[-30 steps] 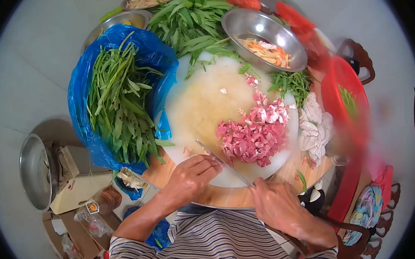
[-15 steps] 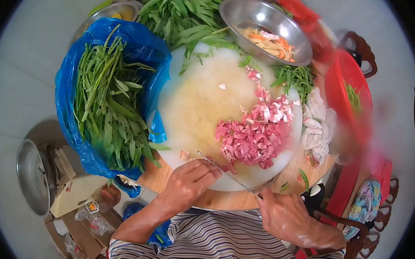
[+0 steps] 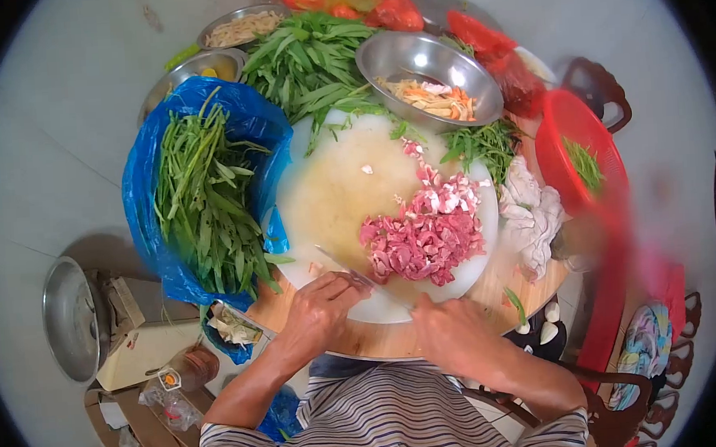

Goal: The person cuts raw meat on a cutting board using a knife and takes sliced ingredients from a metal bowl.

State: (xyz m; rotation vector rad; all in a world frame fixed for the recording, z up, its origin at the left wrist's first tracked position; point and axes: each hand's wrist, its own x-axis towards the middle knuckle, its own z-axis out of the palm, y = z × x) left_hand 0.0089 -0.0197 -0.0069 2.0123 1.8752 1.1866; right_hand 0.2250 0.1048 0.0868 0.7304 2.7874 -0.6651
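My right hand [image 3: 453, 332] grips a knife at the near edge of the white cutting board [image 3: 322, 168]. The blade of the knife [image 3: 391, 297] slants up and left, passing against the fingers of my left hand [image 3: 324, 309]. Those fingers are bunched and pressed down at the board; whatever lies under them is hidden. Small pale pink scraps [image 3: 316, 269] sit left of the blade. Beyond it, a heap of sliced raw meat [image 3: 425, 244] covers the right part of the board, with whiter, fatty bits along its far side.
A blue plastic bag [image 3: 140, 212] of leafy greens [image 3: 208, 192] stands left. More greens [image 3: 307, 59] lie behind the board. A steel bowl [image 3: 480, 73] holds shredded vegetables. At right are a crumpled white cloth [image 3: 534, 221] and a red basket [image 3: 554, 142]. The wooden table edge [image 3: 382, 345] is close to me.
The view has shifted, moving the board slightly left and down. My right hand has come closer to my left, and the knife blade appears more tilted, showing more of its flat side.
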